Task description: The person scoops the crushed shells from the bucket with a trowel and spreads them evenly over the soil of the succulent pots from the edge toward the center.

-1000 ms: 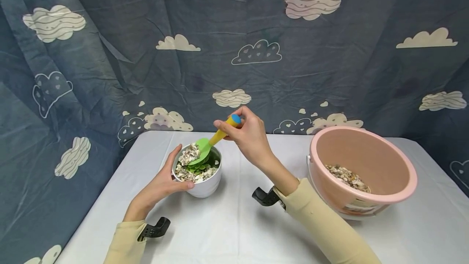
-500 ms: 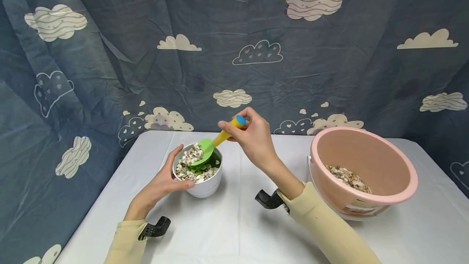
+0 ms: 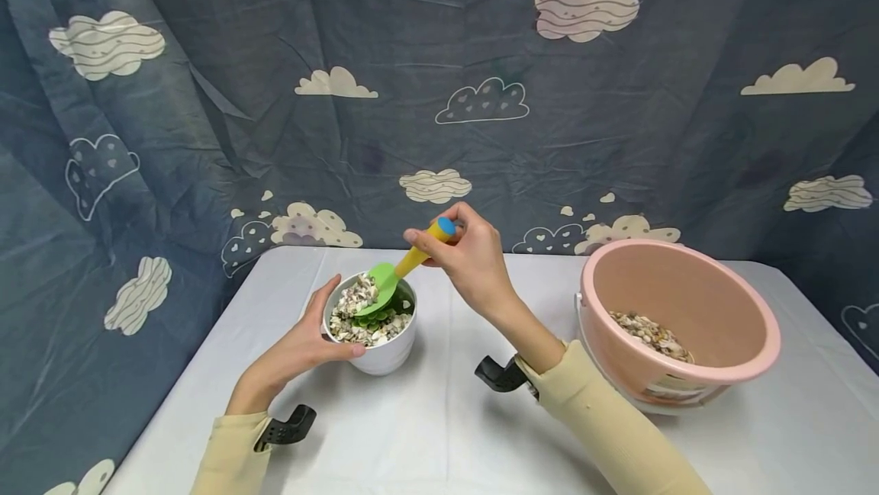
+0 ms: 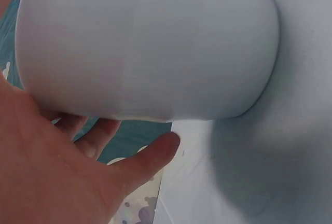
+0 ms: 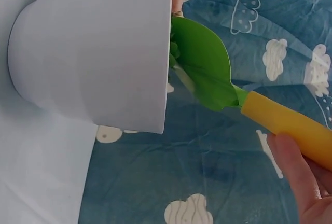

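Your right hand (image 3: 476, 257) is pinching the yellow-handled shovel (image 3: 408, 263), tilted into the mouth of the white flowerpot (image 3: 390, 355); your left hand's (image 3: 301, 345) fingers are clasping it near the bench's (image 3: 391, 434) far left corner.

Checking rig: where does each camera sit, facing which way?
Head: worn on head, facing forward-down at white pot, pink bucket; left hand, right hand, sleeves show.
Left wrist: worn there, facing pot's side; left hand shows.
Right wrist: worn there, facing pot and green scoop; right hand, bit of left show.
Both wrist views share the pot.
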Action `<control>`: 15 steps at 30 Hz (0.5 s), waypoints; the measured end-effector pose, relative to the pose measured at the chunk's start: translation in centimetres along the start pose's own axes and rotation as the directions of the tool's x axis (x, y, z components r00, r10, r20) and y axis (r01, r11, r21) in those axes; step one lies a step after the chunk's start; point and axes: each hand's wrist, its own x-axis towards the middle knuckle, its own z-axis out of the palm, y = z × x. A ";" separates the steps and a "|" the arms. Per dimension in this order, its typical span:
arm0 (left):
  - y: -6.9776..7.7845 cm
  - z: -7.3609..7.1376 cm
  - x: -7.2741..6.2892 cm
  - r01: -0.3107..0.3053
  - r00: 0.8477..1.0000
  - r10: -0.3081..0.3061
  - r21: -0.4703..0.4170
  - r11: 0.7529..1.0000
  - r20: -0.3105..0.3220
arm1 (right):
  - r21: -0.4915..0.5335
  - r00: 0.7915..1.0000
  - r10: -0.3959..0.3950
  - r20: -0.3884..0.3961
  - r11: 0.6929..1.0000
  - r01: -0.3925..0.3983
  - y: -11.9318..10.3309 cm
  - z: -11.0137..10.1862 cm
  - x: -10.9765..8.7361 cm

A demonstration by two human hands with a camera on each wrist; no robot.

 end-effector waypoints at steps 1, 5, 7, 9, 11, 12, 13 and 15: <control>0.0 0.0 0.0 -0.002 1.000 0.002 0.003 1.000 0.002 | 0.000 1.000 -0.006 0.002 1.000 0.006 0.2 0.0 0.0; -0.1 -0.1 0.0 -0.029 1.000 0.029 0.002 1.000 0.004 | -0.004 0.999 -0.036 0.014 0.999 0.036 0.5 0.1 0.0; -0.2 -0.1 0.0 -0.044 0.999 0.044 0.013 0.999 0.004 | -0.011 0.998 -0.054 0.017 0.998 0.054 0.4 0.2 0.0; -0.1 -0.1 0.0 -0.049 0.999 0.049 0.020 0.999 0.001 | -0.025 0.997 -0.072 0.021 0.997 0.072 0.4 0.3 -0.1; -0.2 -0.1 0.0 -0.054 0.999 0.054 0.029 0.998 0.003 | -0.041 0.996 -0.087 0.027 0.995 0.088 0.3 0.3 -0.1; -0.1 -0.1 0.0 -0.057 0.998 0.057 0.033 0.998 0.005 | -0.046 0.995 -0.092 0.030 0.995 0.093 0.3 0.4 -0.1; -0.1 -0.1 0.0 -0.058 0.998 0.058 0.035 0.998 0.004 | -0.049 0.995 -0.095 0.034 0.994 0.097 0.2 0.4 -0.1; -0.2 -0.1 0.1 -0.063 0.998 0.062 0.029 0.998 0.005 | -0.051 0.995 -0.094 0.041 0.994 0.096 0.2 0.4 -0.1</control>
